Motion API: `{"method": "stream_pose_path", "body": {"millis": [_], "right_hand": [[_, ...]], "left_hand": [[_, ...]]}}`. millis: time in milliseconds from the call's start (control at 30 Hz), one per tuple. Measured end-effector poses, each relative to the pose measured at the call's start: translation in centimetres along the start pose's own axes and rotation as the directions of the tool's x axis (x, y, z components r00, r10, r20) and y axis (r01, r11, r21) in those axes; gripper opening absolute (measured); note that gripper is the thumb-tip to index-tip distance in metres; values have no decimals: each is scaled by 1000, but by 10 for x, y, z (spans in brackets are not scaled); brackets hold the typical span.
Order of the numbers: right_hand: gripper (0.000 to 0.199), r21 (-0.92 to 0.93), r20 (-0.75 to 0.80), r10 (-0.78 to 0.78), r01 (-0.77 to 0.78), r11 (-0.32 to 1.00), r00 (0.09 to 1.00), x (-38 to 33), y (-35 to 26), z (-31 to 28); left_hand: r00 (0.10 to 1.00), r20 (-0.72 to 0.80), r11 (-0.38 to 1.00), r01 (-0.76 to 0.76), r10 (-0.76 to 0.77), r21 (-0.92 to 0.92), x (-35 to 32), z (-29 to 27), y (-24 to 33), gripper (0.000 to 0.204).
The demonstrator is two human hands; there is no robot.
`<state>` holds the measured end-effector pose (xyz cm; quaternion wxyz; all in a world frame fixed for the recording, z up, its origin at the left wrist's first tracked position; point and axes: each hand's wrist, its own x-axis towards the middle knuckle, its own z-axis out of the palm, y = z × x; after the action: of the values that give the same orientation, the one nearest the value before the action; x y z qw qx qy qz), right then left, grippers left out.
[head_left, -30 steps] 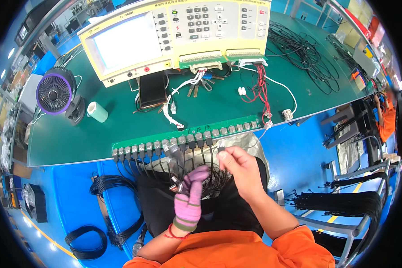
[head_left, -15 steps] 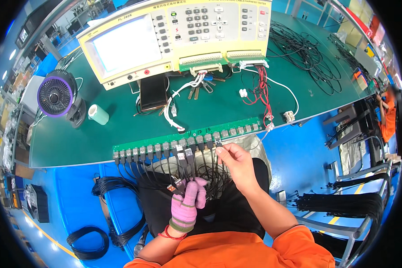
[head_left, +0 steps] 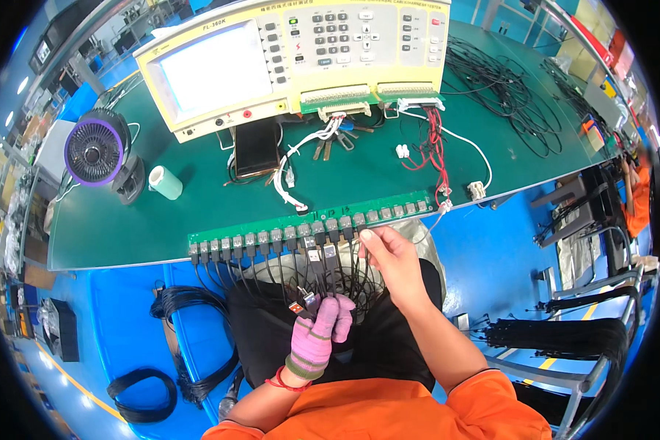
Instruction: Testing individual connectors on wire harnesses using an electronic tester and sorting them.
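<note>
A long green circuit board (head_left: 389, 207) with a row of metal sockets lies along the table's front edge. Black cables with plugs (head_left: 251, 251) fill its left and middle sockets, while several at the right end hold none. My left hand (head_left: 321, 330), in a pink striped glove, is closed round a bundle of black USB cables (head_left: 330, 257) whose plugs stick up past the fingers. Bare, my right hand (head_left: 394, 264) pinches a cable plug at a socket right of the middle; thumb and fingertips hide most of that plug.
Behind the board stands a yellow cable tester (head_left: 286, 88) with white and red wires. A purple-rimmed fan (head_left: 94, 150), a pale green roll (head_left: 165, 183), a phone (head_left: 257, 149) and keys (head_left: 331, 147) sit on the table. Coiled black cables (head_left: 143, 396) lie lower left; a rack of cables (head_left: 565, 337) stands right.
The gloved left hand and its USB cables have shifted slightly right. My right hand stays at about the same socket, its fingertips now covering the plug more. The whole view has moved a little.
</note>
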<state>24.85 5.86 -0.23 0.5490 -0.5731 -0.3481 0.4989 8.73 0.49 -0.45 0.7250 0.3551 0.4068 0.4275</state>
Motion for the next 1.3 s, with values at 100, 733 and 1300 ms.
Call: {"method": "stream_pose_path", "body": {"millis": [100,733,1300], "right_hand": [[23,-118,-37,-161,156,981,986,-17,2,-9],[28,24,69,86,-88,996,994,-1,0,-20],[23,-168,211,-130,167,972,969,-50,-16,-13]], "left_hand": [[999,49,1000,-7,7,10,5,3,-2,36],[1000,17,981,-8,5,194,8,8,-8,38],[995,76,978,55,-71,203,9,22,-3,33]]}}
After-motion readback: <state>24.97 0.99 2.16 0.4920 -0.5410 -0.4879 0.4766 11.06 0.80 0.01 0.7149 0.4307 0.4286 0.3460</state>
